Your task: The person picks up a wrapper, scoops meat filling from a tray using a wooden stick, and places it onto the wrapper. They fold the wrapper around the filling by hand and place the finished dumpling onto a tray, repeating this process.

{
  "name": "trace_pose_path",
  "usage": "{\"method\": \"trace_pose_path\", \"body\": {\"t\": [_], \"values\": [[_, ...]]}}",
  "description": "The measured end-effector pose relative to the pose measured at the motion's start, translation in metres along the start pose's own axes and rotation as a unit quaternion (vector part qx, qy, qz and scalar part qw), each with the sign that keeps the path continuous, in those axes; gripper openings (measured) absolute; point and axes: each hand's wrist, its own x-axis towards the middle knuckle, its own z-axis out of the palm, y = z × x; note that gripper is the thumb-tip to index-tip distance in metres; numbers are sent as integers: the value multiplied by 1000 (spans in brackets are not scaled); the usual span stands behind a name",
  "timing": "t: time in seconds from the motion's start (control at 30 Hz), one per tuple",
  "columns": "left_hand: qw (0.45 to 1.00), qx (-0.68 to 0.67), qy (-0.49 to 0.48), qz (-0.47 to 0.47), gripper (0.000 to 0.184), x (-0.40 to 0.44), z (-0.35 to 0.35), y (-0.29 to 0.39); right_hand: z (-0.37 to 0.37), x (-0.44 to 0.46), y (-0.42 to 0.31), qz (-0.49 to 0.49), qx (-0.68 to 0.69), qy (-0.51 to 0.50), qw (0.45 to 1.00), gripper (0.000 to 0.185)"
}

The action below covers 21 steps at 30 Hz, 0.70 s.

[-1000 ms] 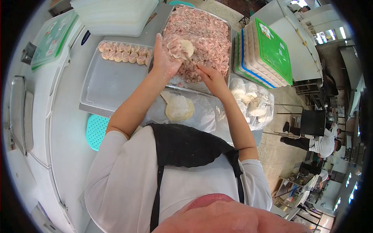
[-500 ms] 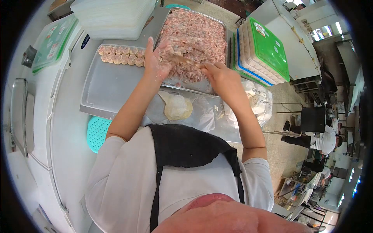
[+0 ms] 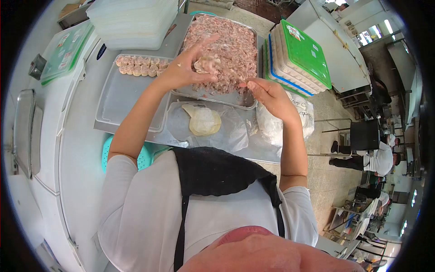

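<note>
Head view: left hand (image 3: 179,71) cups a dumpling (image 3: 206,65) over meat (image 3: 235,41); right hand (image 3: 275,99) pinches a barely visible tool (image 3: 242,85). Light, soft, probably slippery, the dumpling seems best cradled by its sides.

The scene is viewed from the wearer's head, with the lens aimed steeply down and forward. The mouth (image 3: 240,234) is caught very close at the bottom edge, and the apron (image 3: 217,172) is seen from above, a little farther off. The left hand (image 3: 192,68) and right hand (image 3: 272,97) are shown at arm's reach, over the meat tray (image 3: 226,98) near the top. A wide, round field is covered, edged in black; at far right, a distant person (image 3: 379,159) is shown sideways.
</note>
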Motion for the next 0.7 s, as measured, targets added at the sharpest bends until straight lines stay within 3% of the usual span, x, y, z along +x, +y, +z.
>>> {"method": "trace_pose_path", "body": {"t": [0.03,0.07,0.13,0.23,0.37,0.43,0.5,0.53,0.6,0.67,0.7], "values": [[995,59,-20,78,68,2,0,3,0,-5,-5,5,-45,-12,999,35],[995,59,-21,78,68,4,0,6,4,-7,-4,6,-45,-11,999,35],[991,6,-129,-21,50,4,0,8,17,-10,7,-74,-69,62,993,32],[980,40,-193,36,36,9,5,-7,32,-3,34,-125,-42,53,990,29],[975,95,-185,72,35,4,20,-13,17,13,65,-115,-46,4,992,28],[970,83,-210,-86,35,8,20,-24,-2,14,67,-98,-92,12,991,26],[981,79,-169,-48,35,6,24,-40,-6,6,65,-115,-130,50,984,26],[989,72,-126,-14,34,4,26,-47,0,3,67,-124,-87,51,987,27],[989,76,-127,20,37,3,31,-56,23,5,76,-173,-72,77,979,28],[987,81,-129,57,39,6,31,-57,23,13,85,-140,-67,59,986,27],[977,90,-185,-58,49,14,26,-44,21,18,82,-111,-65,38,991,26]]}}
